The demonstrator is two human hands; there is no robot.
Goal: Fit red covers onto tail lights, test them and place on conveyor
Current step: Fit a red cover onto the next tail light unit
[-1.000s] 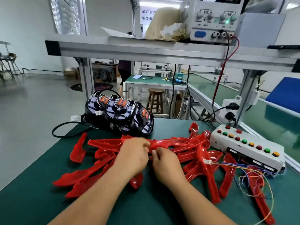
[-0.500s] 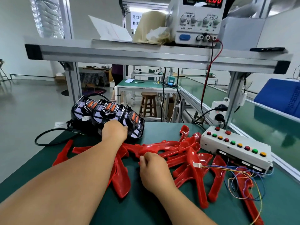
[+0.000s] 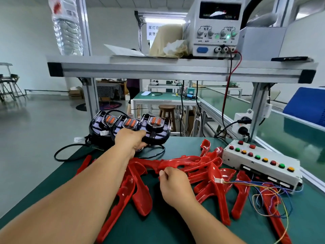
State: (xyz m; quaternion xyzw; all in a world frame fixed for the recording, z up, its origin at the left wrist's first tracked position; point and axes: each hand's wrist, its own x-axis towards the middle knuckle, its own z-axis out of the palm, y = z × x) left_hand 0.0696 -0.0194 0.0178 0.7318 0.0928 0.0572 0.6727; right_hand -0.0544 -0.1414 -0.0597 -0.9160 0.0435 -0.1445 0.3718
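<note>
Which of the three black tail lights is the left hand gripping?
The rightmost black tail light, nearest the white button box; the left hand grips its lower edge.

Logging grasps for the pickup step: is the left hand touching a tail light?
Touching. The head view shows the left hand with its fingers curled round the lower edge of the rightmost tail light.

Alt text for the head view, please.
Left hand grips the rightmost black plastic tail light of three on a green bench mat, while right hand pinches a glossy red plastic cover atop a loose pile. A white button box sits right.
</note>
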